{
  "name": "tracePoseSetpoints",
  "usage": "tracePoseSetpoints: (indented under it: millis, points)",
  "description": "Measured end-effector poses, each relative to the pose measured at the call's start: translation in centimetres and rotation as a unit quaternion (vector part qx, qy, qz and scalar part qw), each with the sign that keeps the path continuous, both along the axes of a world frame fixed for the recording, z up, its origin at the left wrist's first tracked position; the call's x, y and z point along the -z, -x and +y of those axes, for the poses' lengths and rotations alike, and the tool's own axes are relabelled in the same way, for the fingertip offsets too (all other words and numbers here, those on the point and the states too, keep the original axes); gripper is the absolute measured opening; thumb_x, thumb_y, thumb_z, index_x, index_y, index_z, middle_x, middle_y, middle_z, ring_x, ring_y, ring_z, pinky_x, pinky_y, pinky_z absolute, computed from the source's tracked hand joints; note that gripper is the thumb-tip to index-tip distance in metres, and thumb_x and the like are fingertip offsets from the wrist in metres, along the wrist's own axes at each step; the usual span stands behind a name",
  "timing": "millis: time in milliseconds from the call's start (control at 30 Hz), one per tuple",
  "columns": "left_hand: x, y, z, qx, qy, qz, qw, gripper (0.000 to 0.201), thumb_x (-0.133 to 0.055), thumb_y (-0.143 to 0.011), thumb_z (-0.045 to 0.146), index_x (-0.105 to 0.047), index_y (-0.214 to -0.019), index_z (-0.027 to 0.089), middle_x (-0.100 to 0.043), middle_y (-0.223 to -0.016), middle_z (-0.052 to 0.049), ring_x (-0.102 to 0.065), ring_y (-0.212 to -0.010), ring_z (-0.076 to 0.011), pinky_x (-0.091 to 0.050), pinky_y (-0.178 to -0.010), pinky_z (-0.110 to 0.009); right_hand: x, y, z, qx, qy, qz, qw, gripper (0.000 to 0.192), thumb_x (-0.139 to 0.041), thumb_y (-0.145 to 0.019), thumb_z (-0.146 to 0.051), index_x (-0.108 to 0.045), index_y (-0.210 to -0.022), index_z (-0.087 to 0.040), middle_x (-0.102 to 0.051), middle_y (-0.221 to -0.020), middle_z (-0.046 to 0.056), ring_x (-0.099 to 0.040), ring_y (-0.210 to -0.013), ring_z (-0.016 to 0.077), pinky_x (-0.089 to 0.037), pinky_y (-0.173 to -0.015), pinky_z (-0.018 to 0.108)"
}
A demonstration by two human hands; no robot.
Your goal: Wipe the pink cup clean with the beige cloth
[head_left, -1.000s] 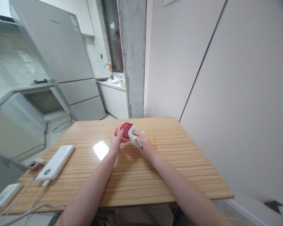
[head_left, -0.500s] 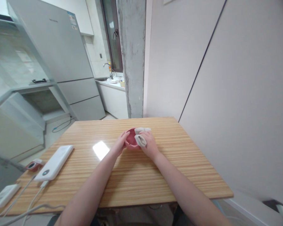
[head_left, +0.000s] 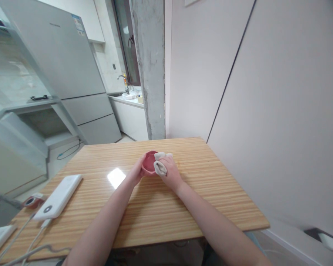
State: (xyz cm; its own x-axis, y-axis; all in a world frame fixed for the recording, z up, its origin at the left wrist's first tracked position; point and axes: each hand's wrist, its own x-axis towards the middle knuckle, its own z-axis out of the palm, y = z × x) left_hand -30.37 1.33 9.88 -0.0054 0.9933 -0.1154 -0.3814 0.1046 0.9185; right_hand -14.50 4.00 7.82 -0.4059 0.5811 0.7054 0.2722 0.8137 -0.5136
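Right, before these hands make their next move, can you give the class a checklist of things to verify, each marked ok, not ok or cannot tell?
1. Left hand has hold of the pink bowl: ok, it grips the bowl's left side.
2. Right hand has hold of the cloth: ok, the cloth is bunched in its fingers.
3. Cloth is at the bowl: ok, it is at the right side of the rim.
4. Bowl's base rests on the table: cannot tell.
5. Inside of the bowl is dry: cannot tell.
6. Power bank and its cable are apart from the bowl: ok, both are off to the left.
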Motion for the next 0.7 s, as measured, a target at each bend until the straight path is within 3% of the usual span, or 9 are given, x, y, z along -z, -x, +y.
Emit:
tracePoseSetpoints:
  millis: [67, 167, 233, 367, 433, 567, 700]
  points:
    - [-0.2, 0.2, -0.2, 0.030, 0.025, 0.000, 0.999, 0.045, -0.059, -0.081, 0.049, -0.062, -0.116, 0.020, -0.064, -0.120, -0.011, -0.062, -0.103, -0.0260, -0.056, -0.069, -0.031, -0.2, -0.4, 0.3, -0.004, -0.004, -0.009, 1.000, 0.010, -0.053, -0.084, -0.023, -0.063, -0.083, -0.021, -0.063, -0.087, 0.006, -0.050, -0.085, 0.0220, -0.039, -0.082, 0.037]
    - [0.2, 0.1, 0.3, -0.042, 0.006, 0.002, 0.999, 0.048, -0.061, -0.079, 0.048, -0.063, -0.114, 0.016, -0.067, -0.113, -0.012, -0.063, -0.102, -0.0253, -0.055, -0.073, -0.031, -0.1, -0.3, 0.5, -0.005, -0.005, -0.012, 1.000, 0.012, -0.054, -0.083, -0.019, -0.063, -0.090, -0.021, -0.064, -0.095, 0.006, -0.051, -0.091, 0.0224, -0.040, -0.086, 0.038]
    - [0.9, -0.1, 0.8, -0.100, -0.021, -0.011, 0.995, 0.050, -0.059, -0.079, 0.049, -0.063, -0.113, 0.012, -0.068, -0.109, -0.014, -0.065, -0.098, -0.0236, -0.054, -0.075, -0.030, 0.1, 0.1, 0.4, -0.011, -0.004, -0.014, 1.000, 0.024, -0.054, -0.082, -0.017, -0.061, -0.104, -0.021, -0.062, -0.110, 0.008, -0.051, -0.101, 0.0232, -0.039, -0.093, 0.040]
    - [1.6, -0.4, 1.3, -0.174, -0.015, -0.018, 0.984, 0.052, -0.060, -0.078, 0.047, -0.059, -0.117, 0.013, -0.071, -0.099, -0.010, -0.067, -0.079, -0.0175, -0.053, -0.062, -0.025, 1.0, 1.1, 0.2, -0.024, -0.005, -0.036, 0.999, 0.042, -0.056, -0.079, -0.015, -0.053, -0.121, -0.019, -0.053, -0.126, 0.011, -0.048, -0.112, 0.0247, -0.038, -0.099, 0.042]
    - [1.3, -0.5, 1.0, -0.139, -0.017, -0.009, 0.990, 0.054, -0.058, -0.079, 0.050, -0.059, -0.119, 0.014, -0.071, -0.099, -0.009, -0.067, -0.079, -0.0186, -0.053, -0.062, -0.027, 1.2, 1.2, 0.3, -0.011, -0.006, -0.037, 0.999, 0.039, -0.058, -0.077, -0.015, -0.055, -0.116, -0.018, -0.055, -0.121, 0.012, -0.048, -0.109, 0.0251, -0.039, -0.097, 0.043]
    - [0.0, -0.5, 0.2, -0.001, -0.042, -0.005, 0.999, 0.052, -0.052, -0.082, 0.053, -0.061, -0.118, 0.017, -0.066, -0.116, -0.012, -0.062, -0.106, -0.0261, -0.054, -0.080, -0.035, 0.8, 0.1, 1.0, 0.005, -0.013, -0.021, 1.000, 0.025, -0.058, -0.075, -0.016, -0.059, -0.099, -0.020, -0.059, -0.103, 0.009, -0.050, -0.099, 0.0249, -0.040, -0.090, 0.042]
    - [0.2, -0.6, 0.2, -0.003, -0.015, 0.002, 1.000, 0.046, -0.061, -0.078, 0.045, -0.063, -0.115, 0.017, -0.067, -0.114, -0.011, -0.059, -0.112, -0.0260, -0.050, -0.091, -0.036, 0.3, -0.8, 1.4, -0.012, -0.016, -0.017, 1.000, 0.018, -0.059, -0.075, -0.018, -0.059, -0.093, -0.021, -0.061, -0.099, 0.008, -0.051, -0.095, 0.0242, -0.041, -0.089, 0.041]
